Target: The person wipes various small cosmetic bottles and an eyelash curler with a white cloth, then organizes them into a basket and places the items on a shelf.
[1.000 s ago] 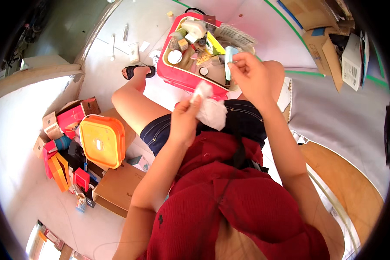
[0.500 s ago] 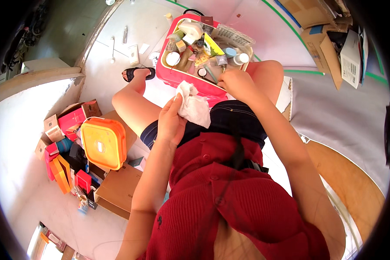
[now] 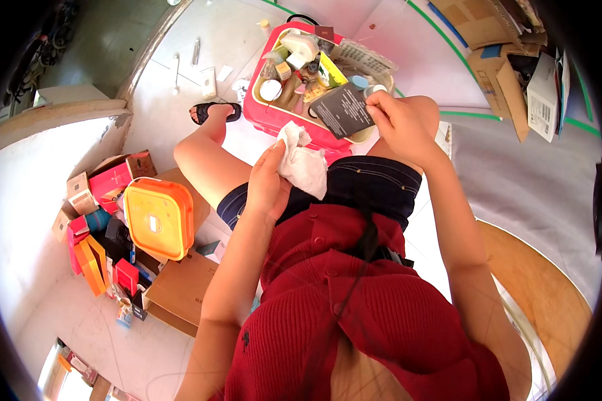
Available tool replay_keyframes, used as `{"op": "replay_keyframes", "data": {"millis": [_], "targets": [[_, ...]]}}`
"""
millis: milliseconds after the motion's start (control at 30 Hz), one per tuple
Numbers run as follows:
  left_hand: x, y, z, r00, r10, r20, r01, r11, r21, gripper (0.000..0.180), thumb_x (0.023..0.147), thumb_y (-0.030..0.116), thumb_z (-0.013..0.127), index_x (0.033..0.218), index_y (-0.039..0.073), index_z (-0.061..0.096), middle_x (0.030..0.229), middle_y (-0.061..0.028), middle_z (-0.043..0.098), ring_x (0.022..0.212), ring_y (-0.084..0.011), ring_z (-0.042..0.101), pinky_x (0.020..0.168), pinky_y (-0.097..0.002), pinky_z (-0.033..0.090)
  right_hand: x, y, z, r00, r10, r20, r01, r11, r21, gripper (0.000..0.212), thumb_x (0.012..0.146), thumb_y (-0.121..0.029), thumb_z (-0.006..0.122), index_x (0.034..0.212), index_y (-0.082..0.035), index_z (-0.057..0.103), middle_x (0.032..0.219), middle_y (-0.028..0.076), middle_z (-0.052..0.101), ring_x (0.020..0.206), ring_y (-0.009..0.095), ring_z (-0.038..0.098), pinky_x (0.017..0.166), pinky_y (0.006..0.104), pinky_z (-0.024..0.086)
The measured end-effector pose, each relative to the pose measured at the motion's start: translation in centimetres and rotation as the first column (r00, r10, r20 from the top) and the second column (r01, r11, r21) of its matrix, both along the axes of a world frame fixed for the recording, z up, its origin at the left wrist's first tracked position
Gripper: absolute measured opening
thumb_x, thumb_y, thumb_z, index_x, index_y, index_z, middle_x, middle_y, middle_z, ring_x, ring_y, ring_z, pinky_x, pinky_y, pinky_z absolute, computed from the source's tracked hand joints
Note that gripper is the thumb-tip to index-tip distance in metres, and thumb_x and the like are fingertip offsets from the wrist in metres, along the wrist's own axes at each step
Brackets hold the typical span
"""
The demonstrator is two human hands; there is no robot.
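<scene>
A crumpled white tissue (image 3: 305, 166) is pinched in my left hand (image 3: 267, 184), above my lap. My right hand (image 3: 400, 127) grips a flat dark grey packet (image 3: 342, 111) with pale print by its right edge, over the near right side of a pink bin (image 3: 259, 110). Inside the bin lie jumbled small containers: a round white-lidded jar (image 3: 270, 90), a white soap-like case (image 3: 299, 47), a yellow-green packet (image 3: 331, 69) and a blue cap (image 3: 358, 82). The packet hides part of the contents.
To my left stands an orange lidded bucket (image 3: 159, 220) amid piled boxes, with a brown cardboard box (image 3: 180, 287) beside it. Small items, including a white packet (image 3: 208, 83), lie on the floor beyond my foot. Open cartons (image 3: 502, 80) stand at the far right.
My right hand has lifted the dark grey packet out of the bin and drawn back to the right and slightly nearer. My left hand keeps the tissue in almost the same place.
</scene>
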State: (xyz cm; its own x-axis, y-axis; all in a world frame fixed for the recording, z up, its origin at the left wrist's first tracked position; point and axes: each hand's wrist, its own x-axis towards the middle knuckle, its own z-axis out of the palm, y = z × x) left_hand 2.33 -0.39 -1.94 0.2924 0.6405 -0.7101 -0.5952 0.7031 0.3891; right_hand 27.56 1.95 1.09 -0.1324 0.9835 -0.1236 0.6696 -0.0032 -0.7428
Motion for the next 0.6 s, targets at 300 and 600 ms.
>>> {"op": "replay_keyframes", "data": {"millis": [300,600], "targets": [[1.3,0.4,2.2,0.979,-0.165,-0.120,0.181,0.973,0.143,0.035,0.090,0.024,0.060,0.118,0.003,0.053,0.100,-0.0056,0.060,0.089,-0.0152,0.057,0.078,-0.0315,0.048,-1.1,-1.0,1.4,0.913,-0.185,-0.365,0.029,0.919,-0.392,0.011,0.095,-0.012,0.050,0.099,-0.002,0.051,0.073,0.001,0.054,0.055,0.006,0.049,0.049,0.0214,0.039],[-0.7,-0.6,0.6,0.816,-0.370,-0.443,0.479,0.863,0.160,0.024,0.087,0.019,0.067,0.102,0.000,0.061,0.083,-0.0009,0.063,0.071,-0.0079,0.058,0.063,-0.0232,0.047,0.7,-3.9,1.1,0.876,-0.332,-0.351,0.179,0.898,-0.402,0.018,0.091,-0.011,0.056,0.105,-0.001,0.053,0.074,0.002,0.057,0.060,0.007,0.056,0.050,0.0213,0.043]]}}
